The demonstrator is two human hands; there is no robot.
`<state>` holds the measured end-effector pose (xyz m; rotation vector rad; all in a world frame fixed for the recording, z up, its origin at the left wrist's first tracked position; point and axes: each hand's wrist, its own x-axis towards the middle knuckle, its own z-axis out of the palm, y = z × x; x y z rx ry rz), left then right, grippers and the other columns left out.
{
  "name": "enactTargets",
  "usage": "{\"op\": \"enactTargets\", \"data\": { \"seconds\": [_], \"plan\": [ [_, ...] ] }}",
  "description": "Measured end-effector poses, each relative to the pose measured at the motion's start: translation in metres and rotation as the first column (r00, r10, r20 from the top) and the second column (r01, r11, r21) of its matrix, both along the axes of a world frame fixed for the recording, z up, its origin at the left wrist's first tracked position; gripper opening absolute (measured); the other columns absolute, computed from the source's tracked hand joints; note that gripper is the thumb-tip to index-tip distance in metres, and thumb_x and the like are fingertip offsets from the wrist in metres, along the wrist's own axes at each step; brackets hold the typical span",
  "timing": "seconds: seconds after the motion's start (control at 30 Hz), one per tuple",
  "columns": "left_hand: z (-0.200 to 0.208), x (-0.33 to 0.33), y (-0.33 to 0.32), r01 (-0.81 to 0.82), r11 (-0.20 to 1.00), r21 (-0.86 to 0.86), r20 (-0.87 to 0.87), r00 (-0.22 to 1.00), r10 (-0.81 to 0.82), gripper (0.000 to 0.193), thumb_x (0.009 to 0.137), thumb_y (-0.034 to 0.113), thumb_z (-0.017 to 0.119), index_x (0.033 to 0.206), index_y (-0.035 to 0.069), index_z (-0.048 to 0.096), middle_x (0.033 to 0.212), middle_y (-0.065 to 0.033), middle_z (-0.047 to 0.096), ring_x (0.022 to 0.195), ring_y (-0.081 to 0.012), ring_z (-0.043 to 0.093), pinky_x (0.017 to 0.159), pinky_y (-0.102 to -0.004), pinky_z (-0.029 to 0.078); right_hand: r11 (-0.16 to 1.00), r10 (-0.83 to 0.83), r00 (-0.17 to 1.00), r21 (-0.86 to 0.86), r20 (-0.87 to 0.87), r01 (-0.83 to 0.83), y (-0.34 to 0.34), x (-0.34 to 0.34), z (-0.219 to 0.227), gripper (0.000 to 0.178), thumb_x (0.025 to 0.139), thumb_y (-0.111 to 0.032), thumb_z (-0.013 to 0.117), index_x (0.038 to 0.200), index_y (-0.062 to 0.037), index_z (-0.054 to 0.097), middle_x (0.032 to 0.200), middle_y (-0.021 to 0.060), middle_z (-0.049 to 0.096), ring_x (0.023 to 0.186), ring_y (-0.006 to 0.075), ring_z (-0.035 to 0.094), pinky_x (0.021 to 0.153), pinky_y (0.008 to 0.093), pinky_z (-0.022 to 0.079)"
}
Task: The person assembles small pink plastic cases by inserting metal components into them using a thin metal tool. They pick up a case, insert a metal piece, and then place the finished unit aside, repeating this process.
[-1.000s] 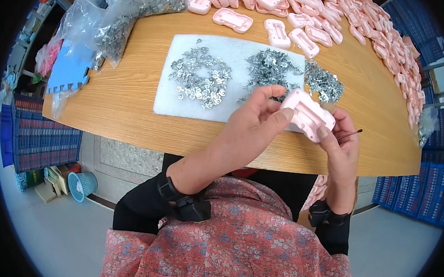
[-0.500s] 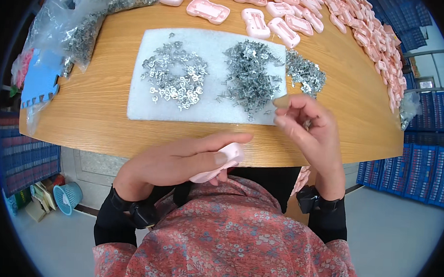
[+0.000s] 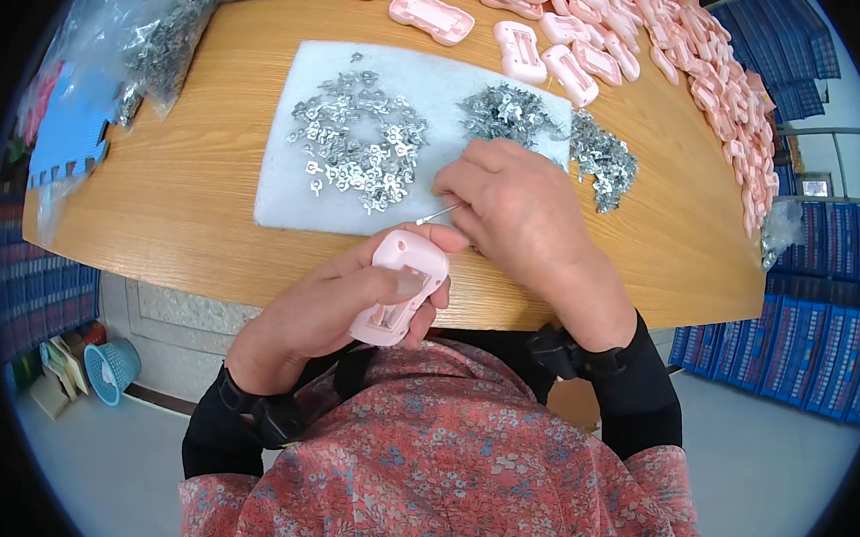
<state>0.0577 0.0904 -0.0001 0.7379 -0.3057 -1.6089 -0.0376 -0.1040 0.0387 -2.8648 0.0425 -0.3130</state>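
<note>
The left hand (image 3: 325,302) is gripping a pale pink, rounded plastic shell (image 3: 423,259) near the front edge of the brown wooden table (image 3: 210,134), its thumb lying across the hollow. The right hand (image 3: 524,210) is pinching a thin silver metal stick (image 3: 439,214), which is pointing left. Beyond, at the left, a clear plastic bag (image 3: 105,29) is holding many small silver metal pieces (image 3: 166,51).
</note>
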Motion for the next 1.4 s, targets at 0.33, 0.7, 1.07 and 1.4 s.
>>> {"op": "enactTargets", "data": {
  "seconds": [0.33,0.7,1.07,1.4],
  "plan": [
    [0.012,-0.005,-0.024,-0.369,0.929,0.017,0.078,0.927,0.367,0.056,0.090,0.010,0.056,0.144,0.005,0.041,0.098,-0.0098,0.062,0.082,-0.0186,0.065,0.073,-0.0332,0.056,0.758,-0.099,0.965,0.610,-0.243,0.231,-0.012,-0.027,0.028,0.008,0.084,-0.007,0.068,0.087,-0.0009,0.064,0.075,0.0018,0.062,0.069,0.0078,0.054,0.064,0.0242,0.046],
    [0.012,-0.018,-0.044,-0.301,0.953,0.023,0.009,0.954,0.301,0.058,0.089,0.011,0.059,0.144,0.003,0.041,0.096,-0.0085,0.062,0.084,-0.0187,0.066,0.077,-0.0332,0.057,0.635,-0.106,0.957,0.722,-0.269,0.273,-0.014,-0.047,0.026,0.012,0.086,-0.008,0.070,0.086,0.0013,0.064,0.074,-0.0011,0.061,0.070,0.0040,0.053,0.062,0.0244,0.046],
    [0.007,-0.001,-0.007,-0.495,0.869,0.007,0.150,0.859,0.489,0.056,0.092,0.024,0.057,0.141,0.002,0.042,0.093,-0.0079,0.061,0.077,-0.0167,0.063,0.071,-0.0304,0.052,0.990,-0.076,0.997,0.116,-0.017,0.077,-0.001,-0.018,0.006,0.009,0.081,-0.011,0.072,0.086,-0.0059,0.067,0.073,0.0100,0.063,0.067,0.0256,0.064,0.060,0.0350,0.051],
    [0.002,0.008,0.002,-0.527,0.850,-0.028,0.114,0.843,0.526,0.051,0.095,0.020,0.055,0.141,0.002,0.042,0.093,-0.0081,0.061,0.077,-0.0164,0.062,0.071,-0.0304,0.051,0.986,-0.161,0.987,0.055,0.019,0.160,-0.009,0.024,0.003,0.013,0.081,-0.013,0.071,0.094,-0.0103,0.071,0.083,0.0082,0.066,0.076,0.0299,0.065,0.067,0.0396,0.052]
  ]
}}
